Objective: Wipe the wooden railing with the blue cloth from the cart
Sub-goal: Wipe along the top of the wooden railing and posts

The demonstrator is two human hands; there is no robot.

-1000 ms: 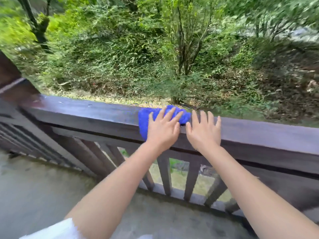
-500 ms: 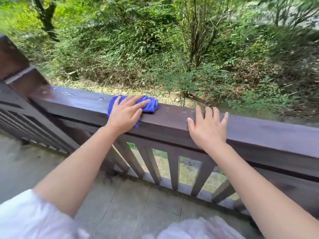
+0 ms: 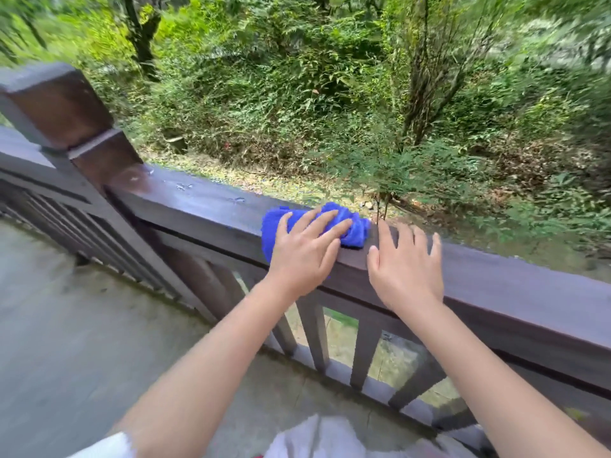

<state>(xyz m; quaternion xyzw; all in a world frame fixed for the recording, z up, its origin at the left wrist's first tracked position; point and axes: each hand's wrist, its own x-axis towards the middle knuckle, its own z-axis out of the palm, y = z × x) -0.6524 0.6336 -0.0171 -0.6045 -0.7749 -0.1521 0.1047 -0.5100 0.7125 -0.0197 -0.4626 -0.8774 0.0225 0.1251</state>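
While the left hand [image 3: 305, 251] lies flat, fingers spread, it presses the cloth [image 3: 355, 228] against the top of the railing [image 3: 496, 279]; the palm covers the cloth's middle, and blue shows at the left edge of the hand and past the fingertips toward the rail's far edge. It pins the cloth by pressure and does not close around it. Just beside it, the right hand [image 3: 405, 272] rests open and empty on the bare wood, its fingertips close to the cloth's right end but apart from it.

Outward from there, the railing's long axis runs from the post [image 3: 71, 127] at the left end down to the right. Droplets [image 3: 185, 186] sit on the stretch between the cloth and the post, so that part looks unwiped. Any stroke has to follow that axis: leftward the way is clear as far as the post, and the left hand is the nearer one for it; rightward the right hand stands in the way. Below are the balusters [image 3: 314, 332] and the floor [image 3: 82, 325].
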